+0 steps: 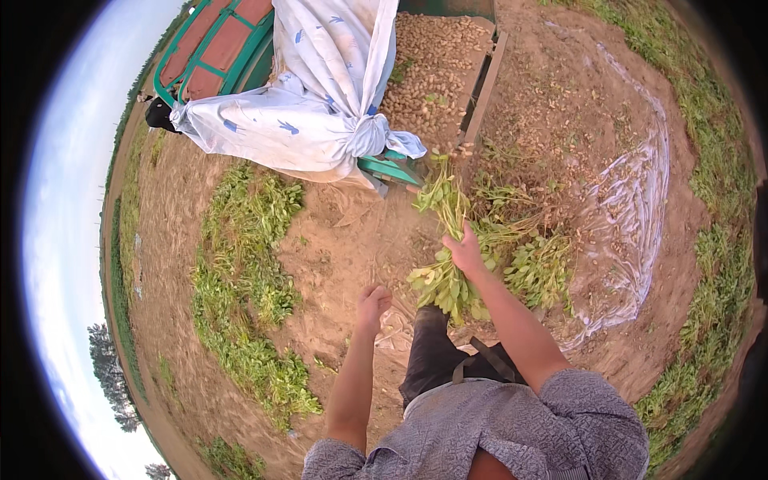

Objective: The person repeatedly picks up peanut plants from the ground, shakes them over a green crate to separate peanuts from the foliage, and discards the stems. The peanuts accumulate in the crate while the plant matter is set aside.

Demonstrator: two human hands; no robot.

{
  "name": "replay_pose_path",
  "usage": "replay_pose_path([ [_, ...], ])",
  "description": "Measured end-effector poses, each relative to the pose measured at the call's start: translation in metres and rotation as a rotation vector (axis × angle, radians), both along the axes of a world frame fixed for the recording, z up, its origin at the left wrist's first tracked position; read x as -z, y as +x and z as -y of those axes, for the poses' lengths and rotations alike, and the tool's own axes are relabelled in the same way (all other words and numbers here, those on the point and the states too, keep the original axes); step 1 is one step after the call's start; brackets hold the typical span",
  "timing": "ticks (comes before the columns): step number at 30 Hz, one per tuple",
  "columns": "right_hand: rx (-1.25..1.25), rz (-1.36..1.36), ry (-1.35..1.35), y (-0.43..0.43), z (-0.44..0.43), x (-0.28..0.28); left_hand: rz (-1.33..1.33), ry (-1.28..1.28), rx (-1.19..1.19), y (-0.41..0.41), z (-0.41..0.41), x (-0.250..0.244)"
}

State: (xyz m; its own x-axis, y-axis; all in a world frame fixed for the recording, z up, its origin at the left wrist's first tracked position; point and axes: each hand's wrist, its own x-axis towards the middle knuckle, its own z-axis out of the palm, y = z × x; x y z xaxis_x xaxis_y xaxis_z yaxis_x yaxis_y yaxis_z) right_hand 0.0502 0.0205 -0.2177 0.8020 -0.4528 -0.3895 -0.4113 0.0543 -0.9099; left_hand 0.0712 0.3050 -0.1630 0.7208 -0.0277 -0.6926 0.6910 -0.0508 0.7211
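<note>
My right hand (pixel 467 249) grips the stems of a bunch of leafy peanut plants (pixel 447 276), whose one end points up toward the machine's lower corner and whose leaves hang down by my leg. Curled in a loose fist, my left hand (pixel 373 303) is held over bare soil to the left of the bunch, with nothing seen in it. More uprooted peanut plants (pixel 540 264) lie on the ground just right of my right hand. Beyond the bunch, a tray of the machine holds many peanuts (pixel 429 72) in their shells.
A green-framed machine (pixel 390 171) stands ahead, draped with a knotted white cloth (pixel 312 120). Clear plastic sheeting (pixel 636 240) with scattered pods lies at right. A row of pulled plants (pixel 246 288) runs along the left. A dark-clothed person (pixel 161 114) is partly visible behind the machine.
</note>
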Motion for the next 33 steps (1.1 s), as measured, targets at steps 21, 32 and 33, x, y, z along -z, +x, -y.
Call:
replay_pose_path([
  [21,-0.15,-0.178,-0.082,-0.093,0.072,-0.003,-0.035,-0.083,0.142,-0.016,0.013,0.011],
  [32,0.602,-0.024,-0.219,-0.023,0.108,-0.028,-0.097,-0.125,0.174,-0.035,0.065,0.0],
  [33,-0.163,-0.153,-0.25,-0.029,0.048,-0.015,-0.093,-0.109,0.147,-0.038,0.056,0.004],
])
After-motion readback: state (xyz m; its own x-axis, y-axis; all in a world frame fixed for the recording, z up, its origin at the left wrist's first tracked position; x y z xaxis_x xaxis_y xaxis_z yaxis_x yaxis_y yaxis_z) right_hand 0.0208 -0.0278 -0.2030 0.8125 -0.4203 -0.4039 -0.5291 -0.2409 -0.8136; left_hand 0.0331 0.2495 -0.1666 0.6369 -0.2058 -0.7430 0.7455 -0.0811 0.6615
